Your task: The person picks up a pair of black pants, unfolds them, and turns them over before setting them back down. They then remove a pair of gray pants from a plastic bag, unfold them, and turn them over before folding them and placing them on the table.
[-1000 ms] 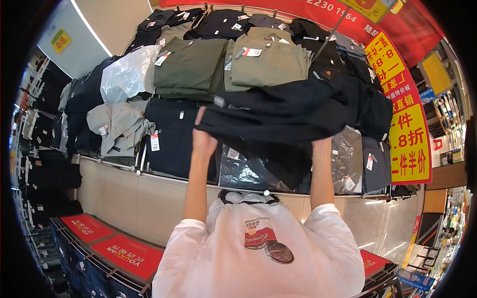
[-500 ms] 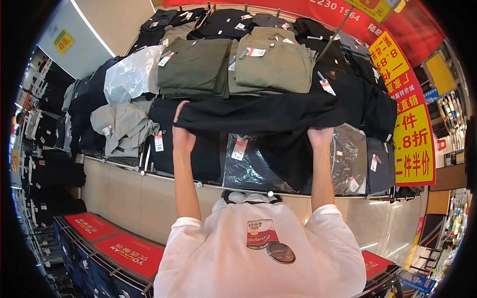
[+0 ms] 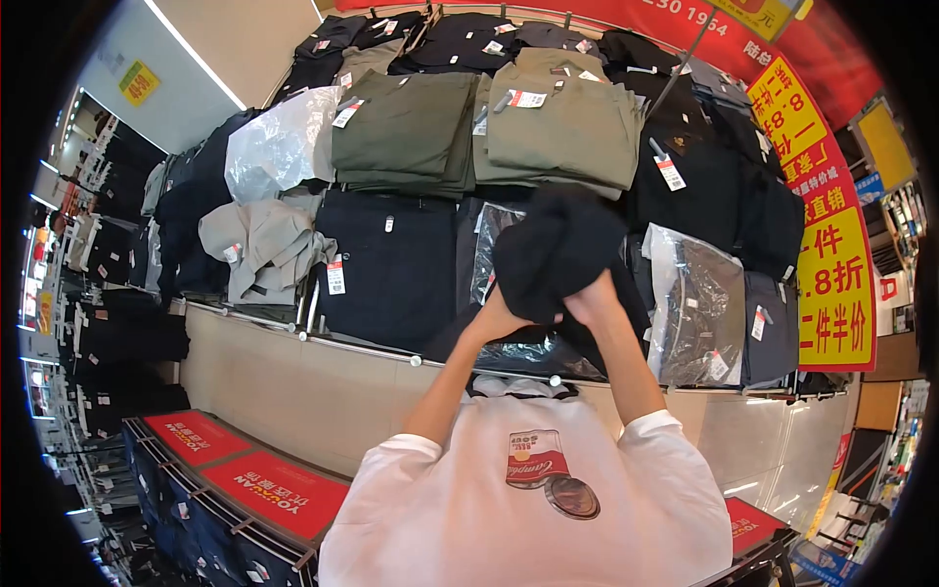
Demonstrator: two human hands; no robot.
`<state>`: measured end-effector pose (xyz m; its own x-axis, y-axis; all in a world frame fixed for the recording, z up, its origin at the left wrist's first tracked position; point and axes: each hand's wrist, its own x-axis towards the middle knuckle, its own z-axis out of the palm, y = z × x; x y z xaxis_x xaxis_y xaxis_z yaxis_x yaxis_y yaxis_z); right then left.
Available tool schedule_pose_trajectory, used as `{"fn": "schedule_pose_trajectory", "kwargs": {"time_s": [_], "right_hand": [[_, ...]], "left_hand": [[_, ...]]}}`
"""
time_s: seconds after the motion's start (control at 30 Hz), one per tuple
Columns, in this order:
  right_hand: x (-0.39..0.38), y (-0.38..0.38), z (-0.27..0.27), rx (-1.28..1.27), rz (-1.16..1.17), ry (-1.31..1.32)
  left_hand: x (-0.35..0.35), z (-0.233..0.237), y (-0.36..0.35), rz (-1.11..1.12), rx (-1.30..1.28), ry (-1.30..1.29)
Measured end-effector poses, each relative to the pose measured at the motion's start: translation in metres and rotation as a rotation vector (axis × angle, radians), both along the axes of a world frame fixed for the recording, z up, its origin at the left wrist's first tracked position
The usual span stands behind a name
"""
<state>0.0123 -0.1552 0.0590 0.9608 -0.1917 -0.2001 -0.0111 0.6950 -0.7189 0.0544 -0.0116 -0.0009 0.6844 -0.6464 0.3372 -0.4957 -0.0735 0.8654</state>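
My left hand [image 3: 501, 317] and my right hand [image 3: 593, 297] are close together over the front of the display, both closed on a pair of black trousers [image 3: 559, 245]. The cloth is bunched up between them, and part of it hangs below the hands. Several of my fingers are hidden by the fabric. Just left of the bundle lie folded navy trousers [image 3: 387, 269] with a small white label. Behind it sit stacks of dark green trousers [image 3: 403, 132] and khaki trousers [image 3: 559, 127].
A crumpled light grey garment [image 3: 266, 252] lies at the left front. Plastic-wrapped dark trousers [image 3: 696, 308] are to the right. A metal rail [image 3: 416, 361] edges the display. Red and yellow sale signs [image 3: 831, 284] stand at the right, and a rack with red panels [image 3: 279, 489] is behind at lower left.
The black trousers were stretched out sideways between my widely spaced hands. Now my hands have come together and the cloth is gathered into a bundle. The view has shifted slightly left.
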Motion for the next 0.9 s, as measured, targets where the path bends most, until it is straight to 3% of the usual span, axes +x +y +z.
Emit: {"fn": "schedule_pose_trajectory", "kwargs": {"time_s": [0.03, 0.1, 0.13, 0.2, 0.27, 0.33, 0.4, 0.47, 0.63, 0.9], "right_hand": [[0.002, 0.009, 0.011, -0.169, 0.07, 0.141], [0.007, 0.015, -0.001, -0.292, 0.043, 0.014], [0.01, 0.013, -0.007, -0.429, 0.046, -0.022], [0.008, 0.01, -0.004, -0.494, 0.069, -0.055], [0.007, 0.003, -0.007, -0.562, 0.094, -0.084], [0.005, -0.014, -0.026, -0.624, 0.242, -0.115], [-0.004, -0.021, -0.032, -0.619, 0.229, -0.092], [-0.012, -0.028, -0.053, -0.84, 0.123, -0.029], [-0.012, -0.017, -0.063, -0.995, 0.189, -0.039], [-0.014, -0.01, -0.099, -0.932, 0.343, 0.005]], "left_hand": [[0.002, -0.013, 0.003, -0.001, 0.006, -0.002], [0.008, -0.036, 0.011, 0.264, -0.114, 0.344], [0.012, -0.037, 0.018, 0.263, -0.108, 0.341], [0.023, -0.034, 0.032, 0.555, -0.083, 0.626], [0.037, -0.026, 0.043, 0.77, -0.141, 0.52], [0.059, -0.008, 0.065, 0.652, -0.553, 0.814], [0.094, -0.039, 0.102, 0.421, -0.569, 0.44], [0.083, 0.045, 0.092, 0.418, -0.852, 0.653], [0.101, 0.087, 0.11, 0.554, -0.909, 0.647], [0.147, 0.145, 0.152, 0.715, -0.879, 0.509]]}}
